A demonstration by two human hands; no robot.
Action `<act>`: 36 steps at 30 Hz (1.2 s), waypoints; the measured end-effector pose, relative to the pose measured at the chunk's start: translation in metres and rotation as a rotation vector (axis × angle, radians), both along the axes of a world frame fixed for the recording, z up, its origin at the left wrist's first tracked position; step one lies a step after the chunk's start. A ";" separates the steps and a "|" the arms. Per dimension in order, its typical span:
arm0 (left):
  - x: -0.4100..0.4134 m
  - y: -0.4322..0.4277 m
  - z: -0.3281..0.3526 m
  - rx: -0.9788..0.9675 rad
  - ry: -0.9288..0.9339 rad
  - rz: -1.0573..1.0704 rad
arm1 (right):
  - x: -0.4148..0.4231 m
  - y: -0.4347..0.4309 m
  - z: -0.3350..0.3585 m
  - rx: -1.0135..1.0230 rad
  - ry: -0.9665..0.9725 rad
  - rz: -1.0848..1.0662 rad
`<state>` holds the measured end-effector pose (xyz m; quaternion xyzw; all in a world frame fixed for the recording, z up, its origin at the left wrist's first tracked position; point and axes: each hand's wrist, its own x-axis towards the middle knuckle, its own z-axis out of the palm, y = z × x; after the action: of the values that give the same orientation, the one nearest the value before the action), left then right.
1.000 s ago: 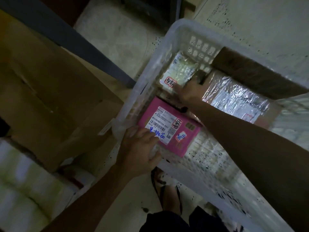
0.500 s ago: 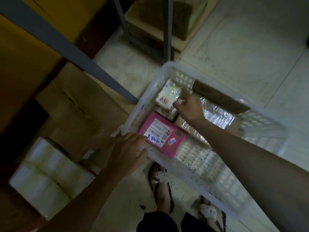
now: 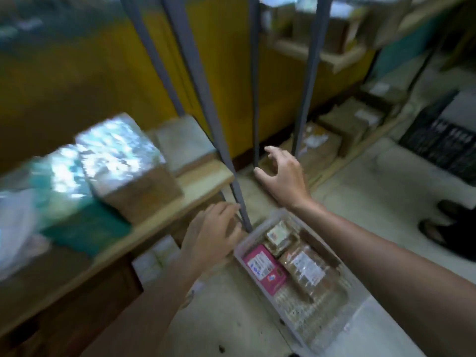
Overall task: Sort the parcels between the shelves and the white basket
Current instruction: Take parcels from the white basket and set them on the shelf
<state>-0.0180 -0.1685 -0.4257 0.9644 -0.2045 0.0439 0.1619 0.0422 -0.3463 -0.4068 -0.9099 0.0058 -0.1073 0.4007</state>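
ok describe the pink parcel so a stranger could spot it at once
Find the white basket on the floor by the grey shelf post. The pink parcel lies flat along its shelf-side wall. It alone is pink, with a white label; its neighbours are brown.

— Bright enough?
— Dim and flat; the floor is the palest area, no hard shadows.
— Any glare?
— White patches on the shiny parcel at the shelf front edge.
— Sharp?
— No: motion blur everywhere, heaviest left and top. The posts bow from the wide lens; labels in the basket are unreadable.
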 end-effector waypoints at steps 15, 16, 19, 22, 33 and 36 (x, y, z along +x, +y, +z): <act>-0.229 0.267 0.377 -0.080 -0.427 0.601 | -0.145 0.291 0.388 0.278 -0.501 0.646; -0.245 0.285 0.387 -0.102 -0.454 0.659 | -0.159 0.312 0.397 0.351 -0.504 0.682; -0.274 0.326 0.402 -0.133 -0.528 0.770 | -0.190 0.363 0.407 0.523 -0.525 0.770; -0.280 0.362 0.402 -0.144 -0.567 0.843 | -0.197 0.405 0.401 0.570 -0.531 0.850; -0.242 0.498 0.360 -0.160 -0.532 1.099 | -0.109 0.567 0.375 0.197 -0.330 1.075; -0.229 0.532 0.353 -0.190 -0.534 1.109 | -0.096 0.611 0.363 0.024 -0.244 1.115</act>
<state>-0.2468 0.3634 -0.0727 0.8643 0.2980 0.3789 0.1435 -0.0535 0.2647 -0.0433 -0.7515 -0.5205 0.0160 0.4049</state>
